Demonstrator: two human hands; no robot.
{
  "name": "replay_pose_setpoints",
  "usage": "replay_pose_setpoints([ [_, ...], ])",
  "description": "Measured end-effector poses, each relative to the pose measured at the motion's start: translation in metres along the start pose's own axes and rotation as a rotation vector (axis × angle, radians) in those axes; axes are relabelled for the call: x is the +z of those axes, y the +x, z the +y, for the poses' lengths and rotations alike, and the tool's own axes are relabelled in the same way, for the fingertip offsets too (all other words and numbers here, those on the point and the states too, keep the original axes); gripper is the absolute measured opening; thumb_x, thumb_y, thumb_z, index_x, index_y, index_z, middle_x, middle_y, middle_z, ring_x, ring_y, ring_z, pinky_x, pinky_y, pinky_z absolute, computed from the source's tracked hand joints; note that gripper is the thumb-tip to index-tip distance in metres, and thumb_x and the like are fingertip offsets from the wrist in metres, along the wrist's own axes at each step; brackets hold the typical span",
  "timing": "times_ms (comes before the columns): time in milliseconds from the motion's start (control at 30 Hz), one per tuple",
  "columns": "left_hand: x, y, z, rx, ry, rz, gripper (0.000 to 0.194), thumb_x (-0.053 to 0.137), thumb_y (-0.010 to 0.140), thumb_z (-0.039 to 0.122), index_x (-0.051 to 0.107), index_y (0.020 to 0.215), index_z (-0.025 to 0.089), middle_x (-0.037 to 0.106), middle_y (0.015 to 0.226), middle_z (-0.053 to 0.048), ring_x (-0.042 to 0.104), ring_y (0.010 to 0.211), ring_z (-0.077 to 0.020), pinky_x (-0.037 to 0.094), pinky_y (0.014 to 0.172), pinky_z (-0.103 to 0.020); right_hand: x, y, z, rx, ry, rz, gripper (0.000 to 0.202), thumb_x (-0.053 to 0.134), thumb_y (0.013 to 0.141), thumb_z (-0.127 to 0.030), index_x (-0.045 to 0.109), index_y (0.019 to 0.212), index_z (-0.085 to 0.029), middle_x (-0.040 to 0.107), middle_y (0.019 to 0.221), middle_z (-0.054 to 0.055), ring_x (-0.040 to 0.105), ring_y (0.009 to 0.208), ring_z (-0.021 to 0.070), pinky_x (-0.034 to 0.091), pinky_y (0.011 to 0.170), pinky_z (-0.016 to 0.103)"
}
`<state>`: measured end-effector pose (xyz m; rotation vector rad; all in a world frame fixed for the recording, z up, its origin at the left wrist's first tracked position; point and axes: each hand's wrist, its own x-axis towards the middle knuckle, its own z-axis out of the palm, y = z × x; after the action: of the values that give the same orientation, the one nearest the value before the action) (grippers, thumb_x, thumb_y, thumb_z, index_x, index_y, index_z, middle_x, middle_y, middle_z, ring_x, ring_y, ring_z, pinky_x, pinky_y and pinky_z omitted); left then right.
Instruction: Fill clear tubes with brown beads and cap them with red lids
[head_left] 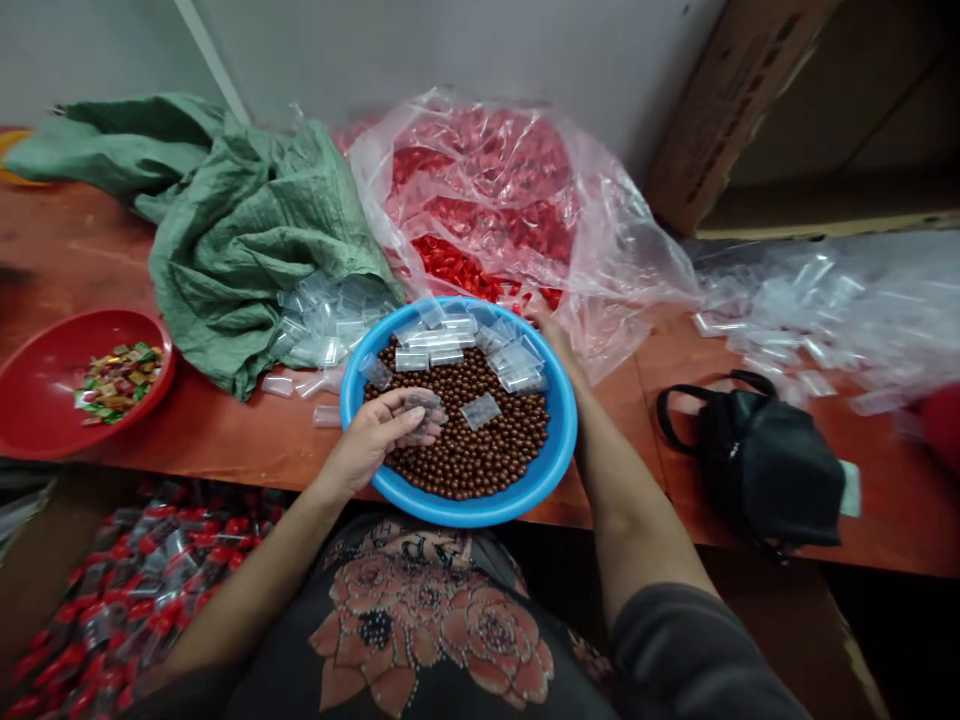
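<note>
A blue basin [556,450] holds many small brown balls [465,465], with clear plastic pieces [431,345] lying on them toward its far side. My left hand [386,430] is closed on a clear plastic piece [422,405] above the left part of the balls. Another flat clear piece [481,411] rests alone on the balls near the middle. My right hand [546,325] reaches past the basin's far right rim, beside the red pieces [457,268] in a large clear bag [615,230]; its fingers are mostly hidden and blurred.
On the red table [225,430] are a red bowl [161,375] of wrapped candies, a green sack [247,230] and a black bag [772,465]. More clear pieces [825,310] lie at right. Red-capped containers [150,570] fill a space below left. A cardboard box [720,130] stands behind.
</note>
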<state>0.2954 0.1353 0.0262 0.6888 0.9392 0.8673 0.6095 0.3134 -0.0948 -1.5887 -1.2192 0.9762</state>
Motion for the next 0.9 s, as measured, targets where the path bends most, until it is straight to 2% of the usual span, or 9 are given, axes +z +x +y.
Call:
replay_pose_setpoints([
  [167,0.004,0.003,-0.001,-0.042,0.003,-0.046,0.037,0.077,0.081,0.029,0.068,0.114,0.015,0.076,0.102,-0.009,0.074,0.086,-0.0156,0.061,0.079,-0.027,-0.017,-0.006,0.004,0.022,0.191,0.138,0.042,0.078,0.063,-0.040,0.068,0.099,-0.020,0.068,0.080,0.000,0.062,0.075,0.0168,0.052,0.070,0.030],
  [333,0.013,0.007,-0.005,-0.058,0.006,-0.112,0.037,0.076,0.081,0.029,0.067,0.115,0.015,0.076,0.103,-0.009,0.073,0.085,-0.0150,0.061,0.079,-0.027,-0.042,-0.025,-0.004,0.041,0.338,0.182,0.043,0.078,0.062,-0.044,0.065,0.096,-0.022,0.060,0.068,-0.005,0.054,0.056,0.0106,0.045,0.053,0.024],
  [433,0.017,0.007,-0.006,-0.058,0.002,-0.146,0.038,0.077,0.081,0.029,0.068,0.115,0.016,0.076,0.103,-0.008,0.073,0.085,-0.0147,0.060,0.078,-0.027,-0.060,-0.044,-0.022,0.001,0.396,0.175,0.043,0.078,0.066,-0.045,0.063,0.101,-0.027,0.063,0.078,-0.005,0.059,0.062,0.0100,0.048,0.057,0.023],
  [533,0.021,0.004,-0.006,-0.047,-0.006,-0.170,0.035,0.077,0.080,0.030,0.069,0.112,0.016,0.075,0.102,-0.008,0.072,0.086,-0.0153,0.060,0.078,-0.027,-0.070,-0.073,-0.048,-0.071,0.481,0.090,0.041,0.075,0.074,-0.041,0.061,0.113,-0.037,0.067,0.095,-0.006,0.062,0.070,0.0089,0.050,0.061,0.022],
  [633,0.026,0.003,-0.009,-0.052,-0.009,-0.179,0.035,0.077,0.081,0.031,0.070,0.111,0.016,0.075,0.100,-0.008,0.072,0.085,-0.0155,0.060,0.077,-0.028,-0.062,-0.106,-0.074,-0.068,0.596,-0.040,0.043,0.074,0.077,-0.032,0.062,0.117,-0.042,0.067,0.096,-0.007,0.062,0.074,0.0080,0.046,0.056,0.019],
  [700,0.029,0.002,-0.012,-0.056,-0.010,-0.192,0.034,0.077,0.081,0.031,0.070,0.110,0.016,0.075,0.100,-0.008,0.072,0.084,-0.0151,0.059,0.076,-0.029,-0.047,-0.124,-0.086,-0.019,0.612,-0.067,0.038,0.074,0.076,-0.030,0.066,0.113,-0.037,0.066,0.093,-0.005,0.062,0.075,0.0085,0.044,0.053,0.018],
  [800,0.029,0.001,-0.017,-0.065,-0.017,-0.191,0.034,0.077,0.081,0.032,0.070,0.110,0.016,0.074,0.100,-0.008,0.071,0.083,-0.0147,0.059,0.076,-0.028,-0.025,-0.140,-0.092,-0.002,0.507,-0.004,0.028,0.074,0.075,-0.031,0.070,0.102,-0.027,0.064,0.090,-0.002,0.063,0.074,0.0102,0.047,0.054,0.020],
  [900,0.021,-0.003,-0.020,-0.067,-0.023,-0.156,0.035,0.077,0.081,0.033,0.070,0.109,0.016,0.074,0.098,-0.008,0.072,0.082,-0.0146,0.059,0.076,-0.027,-0.013,-0.144,-0.090,-0.108,0.292,0.089,0.026,0.073,0.077,-0.033,0.068,0.102,-0.024,0.064,0.089,-0.002,0.062,0.074,0.0117,0.050,0.060,0.023],
])
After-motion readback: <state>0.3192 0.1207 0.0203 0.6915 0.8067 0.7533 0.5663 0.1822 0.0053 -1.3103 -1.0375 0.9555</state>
